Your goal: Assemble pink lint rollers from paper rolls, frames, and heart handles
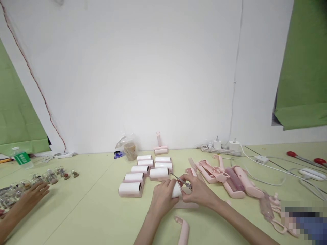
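Note:
Near the front middle of the table, my left hand is closed around a white lint-roller roll. My right hand is pinched on a slim metal tool, whose thin tip points up and left past the roll; its exact kind is not clear. The right fingers also touch the roll's right end. Under both hands lies a pale pink piece, partly hidden. A curved pink roller part lies closer to me. Just beyond my hands, several white rolls in pink holders stand in two rows.
To the right lie pink roller casings, a power strip, white cables and red-handled scissors. An assembled pink roller stands by the wall, near a bagged cup. At left, another person's hand touches small trinkets.

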Action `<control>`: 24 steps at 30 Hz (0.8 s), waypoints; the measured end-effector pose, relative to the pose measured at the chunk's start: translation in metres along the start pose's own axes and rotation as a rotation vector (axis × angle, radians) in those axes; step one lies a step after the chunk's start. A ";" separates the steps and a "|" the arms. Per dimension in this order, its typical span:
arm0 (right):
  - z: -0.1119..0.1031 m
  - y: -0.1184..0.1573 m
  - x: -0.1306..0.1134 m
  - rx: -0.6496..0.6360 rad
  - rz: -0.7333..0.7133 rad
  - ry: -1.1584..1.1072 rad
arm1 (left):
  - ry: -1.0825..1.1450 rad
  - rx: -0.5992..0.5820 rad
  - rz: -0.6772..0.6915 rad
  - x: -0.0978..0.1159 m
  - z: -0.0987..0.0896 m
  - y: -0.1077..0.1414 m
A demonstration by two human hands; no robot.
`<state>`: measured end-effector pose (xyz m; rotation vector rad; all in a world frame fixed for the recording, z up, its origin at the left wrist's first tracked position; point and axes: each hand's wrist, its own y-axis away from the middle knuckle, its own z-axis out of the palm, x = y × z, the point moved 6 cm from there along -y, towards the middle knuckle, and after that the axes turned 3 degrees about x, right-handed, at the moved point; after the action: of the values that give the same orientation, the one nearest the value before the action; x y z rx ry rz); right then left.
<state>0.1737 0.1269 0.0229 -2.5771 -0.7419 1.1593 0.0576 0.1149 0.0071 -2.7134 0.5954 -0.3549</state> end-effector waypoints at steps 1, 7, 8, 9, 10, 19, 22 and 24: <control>0.001 0.000 0.000 -0.006 -0.004 -0.002 | 0.003 0.002 0.000 0.000 0.000 0.000; -0.001 -0.003 0.005 -0.032 0.003 -0.070 | 0.053 0.009 -0.068 -0.008 -0.004 0.001; -0.002 -0.004 0.007 -0.029 0.010 -0.085 | 0.073 0.019 -0.107 -0.012 -0.006 0.002; -0.004 -0.005 0.010 -0.028 0.016 -0.100 | 0.102 0.037 -0.144 -0.016 -0.007 0.002; -0.006 -0.006 0.013 -0.030 0.022 -0.118 | 0.139 0.060 -0.176 -0.019 -0.009 0.002; -0.056 -0.015 0.009 0.269 0.015 -0.413 | 0.425 0.135 -0.168 0.004 -0.019 -0.023; -0.062 -0.016 0.004 0.315 -0.006 -0.480 | 0.495 0.139 -0.121 0.017 -0.019 -0.036; -0.057 -0.019 0.005 0.271 -0.011 -0.502 | 0.658 0.177 -0.128 0.020 -0.019 -0.044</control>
<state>0.2120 0.1457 0.0651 -2.0765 -0.6317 1.7946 0.0855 0.1384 0.0445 -2.4366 0.5153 -1.2922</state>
